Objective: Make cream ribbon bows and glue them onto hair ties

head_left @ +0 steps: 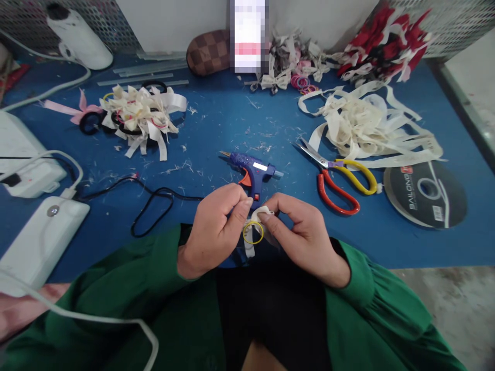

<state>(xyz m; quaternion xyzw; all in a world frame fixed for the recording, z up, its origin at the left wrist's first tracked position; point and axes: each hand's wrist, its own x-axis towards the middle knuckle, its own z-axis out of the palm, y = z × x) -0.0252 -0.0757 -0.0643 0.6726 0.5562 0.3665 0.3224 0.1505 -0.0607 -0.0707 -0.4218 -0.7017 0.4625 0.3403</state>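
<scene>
Close to the table's front edge, my two hands meet over a small cream ribbon bow (pixel 249 244) with a thin yellow elastic band (pixel 253 233) around its middle. My left hand (pixel 220 226) is closed, thumb and forefinger pinched at the bow's left side. On the other side, the thumb and fingers of my right hand (pixel 299 232) grip a loop of the ribbon. Just beyond my fingertips lies a blue glue gun (pixel 253 170) with an orange trigger, its nozzle pointing left. Scissors (pixel 336 178) with red and yellow handles lie to the right, blades slightly apart.
Cream ribbon (pixel 359 126) is heaped at right, beside a black spool (pixel 425 193). Finished-looking bows (pixel 141 116) pile up at left. Glue sticks (pixel 150 67), a checkered case (pixel 209 51) and red ribbons (pixel 386 44) line the back. A black cord (pixel 154 193) and white power bank (pixel 44 239) lie left.
</scene>
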